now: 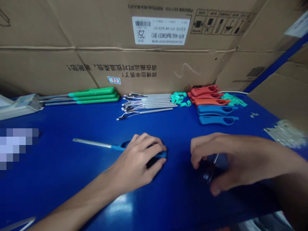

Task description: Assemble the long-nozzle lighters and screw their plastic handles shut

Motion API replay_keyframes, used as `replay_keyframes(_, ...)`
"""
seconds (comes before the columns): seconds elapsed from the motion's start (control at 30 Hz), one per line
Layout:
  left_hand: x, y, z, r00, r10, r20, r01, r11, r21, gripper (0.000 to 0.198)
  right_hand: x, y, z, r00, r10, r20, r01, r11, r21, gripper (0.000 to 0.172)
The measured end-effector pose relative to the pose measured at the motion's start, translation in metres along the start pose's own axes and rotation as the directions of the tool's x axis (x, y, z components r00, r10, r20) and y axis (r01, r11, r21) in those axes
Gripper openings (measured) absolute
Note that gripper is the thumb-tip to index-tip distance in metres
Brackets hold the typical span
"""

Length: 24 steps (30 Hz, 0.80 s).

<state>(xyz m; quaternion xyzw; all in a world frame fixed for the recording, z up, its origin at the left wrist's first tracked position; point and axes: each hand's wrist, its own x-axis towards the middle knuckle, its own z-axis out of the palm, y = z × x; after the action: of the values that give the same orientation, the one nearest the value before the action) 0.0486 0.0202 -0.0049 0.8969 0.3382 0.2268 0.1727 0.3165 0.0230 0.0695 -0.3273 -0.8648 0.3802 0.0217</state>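
My left hand (pixel 141 160) lies curled over the blue handle of a long lighter (pixel 101 145) that rests on the blue table (pixel 72 179), its metal tube pointing left. My right hand (pixel 221 160) is curled close beside it, fingers closed round a small dark part (pixel 207 175) that I cannot make out; a thin wire shows near the fingers.
At the back stand green-handled lighters (pixel 93 95), bare metal tubes with wires (pixel 149 104), small teal caps (pixel 180 98), red handle shells (pixel 208 95) and blue handle shells (pixel 216 115). Cardboard boxes (pixel 154 48) wall off the rear. A clear bag (pixel 285 133) lies right.
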Motion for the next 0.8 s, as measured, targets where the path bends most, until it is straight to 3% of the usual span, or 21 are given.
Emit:
replay_keyframes(0.07, 0.0, 0.0, 0.0, 1.0, 0.009, -0.01, -0.009, 1.0, 0.005, 0.015, -0.007, 0.005, -0.012, 0.981, 0.185, 0.052, -0.179, 0.978, -0.103, 0.028)
replay_keyframes(0.13, -0.001, -0.001, 0.001, 1.0, 0.017, -0.018, -0.016, 1.0, 0.013, 0.015, -0.009, 0.009, -0.017, 0.93, 0.36, 0.078, -0.338, 0.918, -0.206, 0.035)
replay_keyframes(0.23, 0.0, 0.0, 0.001, 0.999, 0.022, -0.025, -0.021, 0.999, 0.028, 0.016, -0.002, 0.012, -0.014, 0.868, 0.484, 0.112, -0.436, 0.85, -0.295, 0.035)
replay_keyframes(0.37, -0.001, -0.001, 0.002, 0.999, 0.024, -0.028, -0.023, 0.999, 0.033, 0.019, 0.011, 0.009, -0.005, 0.903, 0.413, 0.121, -0.365, 0.884, -0.291, 0.024)
replay_keyframes(0.5, -0.003, -0.003, 0.002, 0.998, 0.026, -0.065, -0.026, 1.0, 0.015, 0.028, 0.019, 0.008, 0.004, 0.945, 0.326, 0.031, -0.311, 0.923, -0.226, 0.011)
replay_keyframes(0.7, -0.004, -0.006, 0.006, 0.991, 0.089, -0.104, -0.09, 0.996, -0.005, 0.022, 0.028, 0.014, 0.014, 0.955, 0.277, -0.109, -0.291, 0.947, -0.138, 0.005)
replay_keyframes(0.8, -0.004, -0.004, 0.0, 0.991, 0.124, -0.059, -0.121, 0.991, 0.054, 0.027, 0.029, 0.018, 0.014, 0.953, 0.274, -0.132, -0.289, 0.95, -0.115, 0.01)
